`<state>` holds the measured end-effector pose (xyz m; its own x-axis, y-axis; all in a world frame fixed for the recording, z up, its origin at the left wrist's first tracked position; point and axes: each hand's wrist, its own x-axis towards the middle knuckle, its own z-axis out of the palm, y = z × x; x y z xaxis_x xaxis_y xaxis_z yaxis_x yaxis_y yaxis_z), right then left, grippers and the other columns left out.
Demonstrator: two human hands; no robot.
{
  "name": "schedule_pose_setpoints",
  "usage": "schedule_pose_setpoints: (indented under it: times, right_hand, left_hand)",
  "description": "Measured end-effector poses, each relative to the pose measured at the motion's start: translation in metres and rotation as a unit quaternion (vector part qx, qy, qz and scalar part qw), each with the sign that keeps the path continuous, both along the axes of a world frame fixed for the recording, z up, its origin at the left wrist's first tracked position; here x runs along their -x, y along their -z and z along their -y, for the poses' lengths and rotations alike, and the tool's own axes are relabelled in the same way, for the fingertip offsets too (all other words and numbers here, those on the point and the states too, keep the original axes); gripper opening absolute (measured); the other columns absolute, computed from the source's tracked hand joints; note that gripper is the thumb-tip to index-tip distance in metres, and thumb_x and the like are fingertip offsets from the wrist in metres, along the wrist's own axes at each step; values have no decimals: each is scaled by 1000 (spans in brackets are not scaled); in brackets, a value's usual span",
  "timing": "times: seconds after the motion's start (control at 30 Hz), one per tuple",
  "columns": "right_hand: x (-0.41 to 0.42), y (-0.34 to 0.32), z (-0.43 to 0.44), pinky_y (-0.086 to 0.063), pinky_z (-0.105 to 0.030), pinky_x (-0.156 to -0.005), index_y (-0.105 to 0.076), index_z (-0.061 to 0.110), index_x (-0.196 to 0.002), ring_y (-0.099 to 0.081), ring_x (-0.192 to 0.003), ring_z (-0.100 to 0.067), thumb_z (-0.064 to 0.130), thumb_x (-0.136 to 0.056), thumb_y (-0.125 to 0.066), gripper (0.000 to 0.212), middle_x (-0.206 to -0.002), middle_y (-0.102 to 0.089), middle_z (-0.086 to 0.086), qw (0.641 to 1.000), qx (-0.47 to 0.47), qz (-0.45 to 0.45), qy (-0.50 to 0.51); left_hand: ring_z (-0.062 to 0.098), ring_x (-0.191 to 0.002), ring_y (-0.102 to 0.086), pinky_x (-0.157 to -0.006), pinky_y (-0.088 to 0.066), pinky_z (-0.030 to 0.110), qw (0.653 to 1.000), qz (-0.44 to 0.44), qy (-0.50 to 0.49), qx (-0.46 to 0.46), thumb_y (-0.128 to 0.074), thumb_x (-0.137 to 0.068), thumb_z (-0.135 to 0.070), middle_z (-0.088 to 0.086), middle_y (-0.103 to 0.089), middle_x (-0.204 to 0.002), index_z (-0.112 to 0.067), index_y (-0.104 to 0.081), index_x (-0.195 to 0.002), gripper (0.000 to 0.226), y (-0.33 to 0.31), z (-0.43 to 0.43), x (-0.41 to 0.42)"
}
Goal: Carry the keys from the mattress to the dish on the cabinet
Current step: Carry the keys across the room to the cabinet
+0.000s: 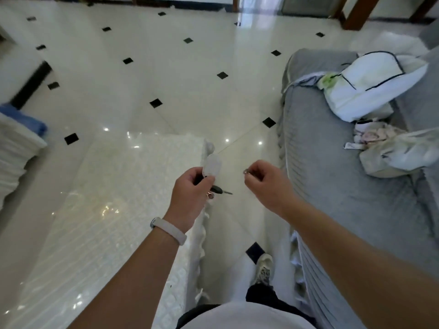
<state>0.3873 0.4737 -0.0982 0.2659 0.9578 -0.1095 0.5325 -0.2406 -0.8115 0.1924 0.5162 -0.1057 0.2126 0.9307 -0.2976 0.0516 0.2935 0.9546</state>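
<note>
My left hand (193,193) is closed around a bunch of keys (219,190). A black-headed key sticks out to the right, and a pale oval tag (212,166) stands up above the fingers. My right hand (266,180) is beside it, fingers pinched on a small metal piece (245,172), maybe a ring or key. Both hands hover over the right edge of the white, plastic-wrapped mattress (114,210) on the floor. No cabinet or dish is in view.
A grey sofa (332,174) runs along the right, with a white bag (370,84) and crumpled clothes (392,148) on it. A narrow strip of glossy tiled floor (166,67) separates mattress and sofa; my shoe (264,269) stands there. Stacked white bedding (16,148) lies at left.
</note>
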Motion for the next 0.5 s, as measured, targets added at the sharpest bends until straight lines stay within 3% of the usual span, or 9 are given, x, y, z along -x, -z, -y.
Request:
schedule_pose_setpoints:
  times: [0.13, 0.3, 0.4, 0.5]
  right_hand:
    - [-62, -17, -4, -41, -19, -49, -57, 29, -71, -49, -50, 0, 34, -80, -59, 11, -58, -56, 10, 999, -20, 1, 36]
    - [-135, -40, -12, -46, -30, -57, -60, 23, -72, -52, -55, -9, 29, -82, -60, 11, -58, -56, 8, 996, -49, -6, 80]
    - [-169, -50, -14, -46, -30, -57, -61, 21, -74, -51, -54, -7, 28, -81, -61, 10, -58, -57, 7, 994, -69, -20, 88]
    - [-195, -54, -19, -44, -29, -55, -60, 22, -73, -47, -51, -5, 28, -80, -60, 9, -55, -55, 11, 992, -82, -31, 91]
  left_hand:
    - [22, -76, -75, -67, -58, 32, 1000, -4, 17, -16, -70, -73, -36, 18, -72, -83, -9, -68, -91, 33, -27, -15, -69]
    - [17, -71, -74, -70, -57, 33, 999, -23, 30, -37, -64, -84, -12, 29, -69, -94, -2, -66, -95, 15, -49, -33, -142]
    - [18, -72, -74, -71, -57, 34, 997, -35, 40, -57, -64, -84, -11, 20, -69, -84, -4, -67, -92, 11, -58, -40, -178]
    - [20, -72, -74, -72, -57, 36, 996, -30, 40, -69, -68, -75, -23, 8, -72, -73, -8, -69, -90, 21, -63, -46, -206]
